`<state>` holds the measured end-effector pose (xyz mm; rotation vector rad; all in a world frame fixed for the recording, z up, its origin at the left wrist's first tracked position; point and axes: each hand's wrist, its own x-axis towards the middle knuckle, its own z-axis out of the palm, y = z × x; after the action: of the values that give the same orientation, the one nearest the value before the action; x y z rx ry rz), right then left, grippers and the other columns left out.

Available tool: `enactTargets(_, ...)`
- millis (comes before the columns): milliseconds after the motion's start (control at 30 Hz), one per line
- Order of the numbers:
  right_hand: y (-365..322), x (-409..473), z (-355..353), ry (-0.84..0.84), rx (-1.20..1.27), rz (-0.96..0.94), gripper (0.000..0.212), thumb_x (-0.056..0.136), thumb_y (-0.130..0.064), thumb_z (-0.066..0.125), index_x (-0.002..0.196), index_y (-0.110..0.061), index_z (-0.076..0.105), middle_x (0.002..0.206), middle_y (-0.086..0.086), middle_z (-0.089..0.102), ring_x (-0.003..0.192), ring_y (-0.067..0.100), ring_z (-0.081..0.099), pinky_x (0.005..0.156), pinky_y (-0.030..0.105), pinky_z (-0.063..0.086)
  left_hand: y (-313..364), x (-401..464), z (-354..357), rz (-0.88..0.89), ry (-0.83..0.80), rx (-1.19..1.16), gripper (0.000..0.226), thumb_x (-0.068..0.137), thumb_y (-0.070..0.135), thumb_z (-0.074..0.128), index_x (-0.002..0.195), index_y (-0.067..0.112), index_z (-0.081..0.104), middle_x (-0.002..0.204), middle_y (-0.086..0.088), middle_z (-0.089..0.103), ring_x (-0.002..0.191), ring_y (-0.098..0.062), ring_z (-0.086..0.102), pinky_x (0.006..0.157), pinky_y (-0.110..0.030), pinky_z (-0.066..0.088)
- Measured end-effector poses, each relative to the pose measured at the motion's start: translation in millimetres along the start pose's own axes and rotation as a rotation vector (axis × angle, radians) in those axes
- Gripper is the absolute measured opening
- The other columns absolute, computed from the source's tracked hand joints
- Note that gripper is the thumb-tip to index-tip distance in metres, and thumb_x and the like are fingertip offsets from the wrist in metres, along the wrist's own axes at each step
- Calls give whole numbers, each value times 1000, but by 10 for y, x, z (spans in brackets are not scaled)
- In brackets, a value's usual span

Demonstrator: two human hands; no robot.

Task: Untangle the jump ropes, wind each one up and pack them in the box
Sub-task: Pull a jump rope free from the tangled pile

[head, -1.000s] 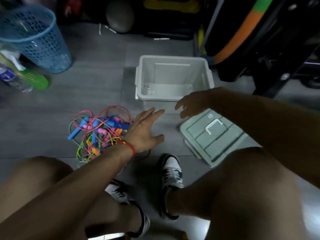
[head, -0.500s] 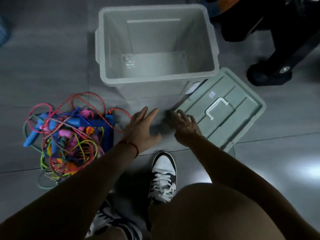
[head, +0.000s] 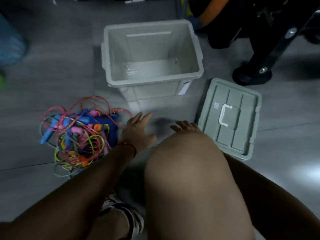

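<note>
Two hands reach forward over the floor [head: 52,70], and we hold nothing in either. Our left hand [head: 138,131] has its fingers [head: 144,116] straight and slightly spread, palm down, just in front of the box [head: 190,73]. A red band [head: 129,146] circles that wrist. Our right hand [head: 185,126] is mostly hidden behind our knee [head: 188,170]; only its fingertips show, stretched out and a little apart, also in front of the box. We cannot tell whether either hand touches the floor.

Left of the box and a little nearer to us lies the ropes [head: 78,134], one knotted heap of red, pink, yellow-green and blue cords with blue, pink and orange handles mixed in. Our left hand is just beside its edge, not on it.

With its mouth open and nothing inside, the box stands upright on the floor. Its lid [head: 230,116] lies flat to the right of the box, white handle up, close by our right fingertips.

Beyond the box to the right stands a black frame [head: 266,54]. Far left of the box, a blue basket [head: 10,44] shows blurred at the picture's edge. Below our left forearm a striped shoe [head: 131,222] is partly visible.
</note>
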<state>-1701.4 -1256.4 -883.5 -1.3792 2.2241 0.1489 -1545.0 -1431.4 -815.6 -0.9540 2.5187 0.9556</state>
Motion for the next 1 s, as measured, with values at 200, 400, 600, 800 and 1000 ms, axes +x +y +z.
enactTargets(200, -640, 394, -1332, -16, 49, -295, 76, 87, -61, 44, 156, -32, 28, 164, 6, 25, 149, 27, 26, 121, 41, 24, -547, -859, -711, -65, 217, 95, 102, 58, 67, 47, 152, 27, 37, 155, -16, 38, 145, -34, 33, 118, -42, 30)
enactTargets(400, -1573, 354, -2470, 92, -174, -607, 62, 95, -44, 62, 150, -25, 44, 148, 5, 50, 135, 23, 48, 112, 26, 31, -1083, -1667, -1330, -145, 239, 195, 110, 53, 76, 43, 153, 32, 33, 158, -9, 34, 147, -31, 29, 117, -47, 30)
enactTargets(600, -2462, 412, -2797, 30, -370, -552, 46, 96, -41, 57, 139, -25, 55, 135, 4, 60, 126, 26, 54, 103, 31, 40, -1652, -2108, -1816, -210, 68, 300, 108, 56, 71, 51, 155, 40, 22, 160, -8, 29, 145, -32, 30, 113, -45, 35)
enactTargets(800, -2825, 1057, -1751, -80, -241, -396, 43, 97, -31, 57, 136, -13, 57, 141, 13, 55, 130, 32, 51, 107, 34, 42, -1765, -1899, -1755, -222, -3, 236, 88, 82, 53, 66, 157, 35, 21, 163, -10, 23, 150, -29, 22, 120, -42, 24)
enactTargets(1000, -2780, 1615, -529, -192, -52, -267, 63, 90, -19, 65, 148, -12, 42, 148, 14, 46, 135, 35, 45, 112, 38, 38, -1899, -1867, -1775, -372, -26, 229, 81, 87, 49, 62, 155, 43, 18, 164, -1, 16, 149, -26, 14, 113, -59, 30)
